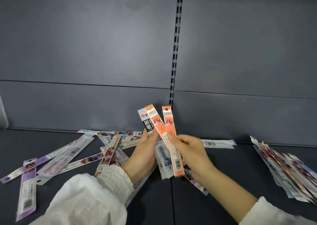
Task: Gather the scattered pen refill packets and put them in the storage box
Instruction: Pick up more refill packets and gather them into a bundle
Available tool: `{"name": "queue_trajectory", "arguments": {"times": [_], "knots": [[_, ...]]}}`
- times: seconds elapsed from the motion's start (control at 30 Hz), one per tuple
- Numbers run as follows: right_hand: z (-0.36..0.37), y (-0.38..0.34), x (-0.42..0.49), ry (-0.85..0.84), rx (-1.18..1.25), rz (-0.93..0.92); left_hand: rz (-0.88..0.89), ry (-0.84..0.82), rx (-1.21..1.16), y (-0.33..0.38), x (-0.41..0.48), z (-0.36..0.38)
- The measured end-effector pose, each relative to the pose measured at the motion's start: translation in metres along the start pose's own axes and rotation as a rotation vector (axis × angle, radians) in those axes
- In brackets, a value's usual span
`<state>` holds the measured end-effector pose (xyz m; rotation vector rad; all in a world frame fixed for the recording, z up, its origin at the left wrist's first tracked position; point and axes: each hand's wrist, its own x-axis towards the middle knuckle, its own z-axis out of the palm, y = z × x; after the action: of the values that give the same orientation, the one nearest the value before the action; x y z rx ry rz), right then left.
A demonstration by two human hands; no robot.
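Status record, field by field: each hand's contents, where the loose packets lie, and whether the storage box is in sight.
left hand: grips black-and-white packet and orange packet, fanned upright
right hand: pinches second orange packet beside them
loose packets: scattered on dark shelf, left of the hands
stacked packets: rough pile at far right
storage box: not in view

Single head-worn wide-angle view, faced forward and down onto shelf (223, 182), left hand (145, 154) and right hand (190, 154) close below lens, back panel (85, 44) filled upper half.
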<state>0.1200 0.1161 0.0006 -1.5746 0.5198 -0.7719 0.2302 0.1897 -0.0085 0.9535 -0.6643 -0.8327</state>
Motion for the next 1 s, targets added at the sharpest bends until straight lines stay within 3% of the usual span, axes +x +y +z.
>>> {"name": "queue_trajectory", "arguments": {"times": [0.13, 0.23, 0.57, 0.77, 0.9, 1.0], "knots": [[0.000, 0.002, -0.001, 0.147, -0.026, -0.173, -0.007, 0.006, -0.036, -0.003, -0.004, 0.008], [-0.001, 0.002, -0.001, 0.115, -0.050, -0.242, -0.021, -0.017, -0.042, -0.005, -0.006, 0.011], [0.009, 0.013, 0.001, 0.013, -0.746, -0.497, -0.020, -0.053, -0.104, -0.002, -0.006, 0.009], [-0.036, 0.013, 0.027, 0.089, -0.829, -0.414, -0.017, 0.011, -0.187, 0.009, 0.002, -0.013], [-0.084, 0.032, 0.047, 0.067, -1.200, -0.085, -0.054, 0.060, -0.163, 0.011, 0.004, -0.018], [-0.092, 0.037, 0.049, 0.001, -1.286, 0.093, -0.080, 0.071, -0.125, 0.009, 0.003, -0.014]]}}
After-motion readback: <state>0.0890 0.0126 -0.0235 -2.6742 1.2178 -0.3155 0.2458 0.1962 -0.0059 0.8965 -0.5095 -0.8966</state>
